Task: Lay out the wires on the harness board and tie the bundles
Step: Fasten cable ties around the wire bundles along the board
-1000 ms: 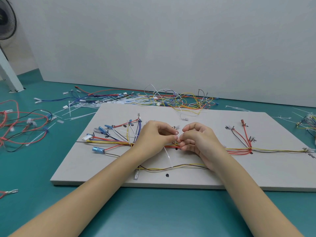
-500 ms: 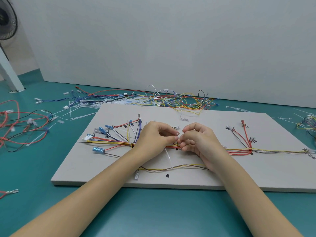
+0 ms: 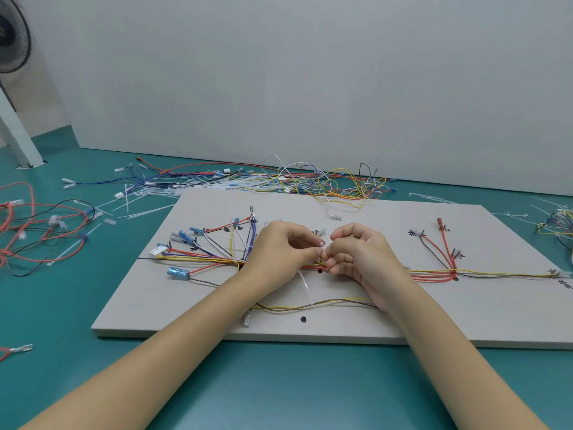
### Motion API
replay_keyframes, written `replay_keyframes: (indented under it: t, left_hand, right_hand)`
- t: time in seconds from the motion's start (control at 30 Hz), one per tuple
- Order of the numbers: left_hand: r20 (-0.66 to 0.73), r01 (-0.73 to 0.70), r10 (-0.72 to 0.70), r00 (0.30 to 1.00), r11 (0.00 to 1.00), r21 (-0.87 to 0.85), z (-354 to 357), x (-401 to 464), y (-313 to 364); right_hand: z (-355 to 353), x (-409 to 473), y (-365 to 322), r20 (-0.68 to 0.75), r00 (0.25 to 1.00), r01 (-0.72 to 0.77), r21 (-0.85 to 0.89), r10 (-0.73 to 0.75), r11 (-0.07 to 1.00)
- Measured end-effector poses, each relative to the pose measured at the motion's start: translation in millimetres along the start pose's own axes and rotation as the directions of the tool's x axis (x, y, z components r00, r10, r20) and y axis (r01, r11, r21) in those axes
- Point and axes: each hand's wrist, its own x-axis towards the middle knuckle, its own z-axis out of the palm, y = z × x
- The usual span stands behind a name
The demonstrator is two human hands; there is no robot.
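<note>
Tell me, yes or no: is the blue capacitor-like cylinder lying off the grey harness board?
No, the blue cylinder lies on the grey harness board, near its left edge.

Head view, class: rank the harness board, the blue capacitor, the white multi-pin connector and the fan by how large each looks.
1. harness board
2. fan, only partly in frame
3. blue capacitor and white multi-pin connector: look alike, not ranked.

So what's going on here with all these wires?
A person is building a wire harness on a grey board. Both hands meet at the middle of the main wire bundle: the left hand and right hand pinch a white cable tie at the bundle, its loose tail trailing toward the person. Branches already fan out at the board's left and right ends. Spare wires lie heaped behind the board.
</note>
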Motion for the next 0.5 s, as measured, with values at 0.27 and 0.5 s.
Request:
replay_keyframes:
  t: [0.27,0.5]
  left_hand:
    - [0.040,0.014,-0.011,0.999,0.997,-0.072,-2,2,2]
    - [0.152,0.068,-0.044,0.987,0.986,-0.152,-10,8,-2]
  right_hand:
    - [-1,-1,1,-0.008,1.000,0.015,-0.005,-0.015,1.000]
    - [-2,-1,0,0.016,0.999,0.040,-0.053,-0.040,0.998]
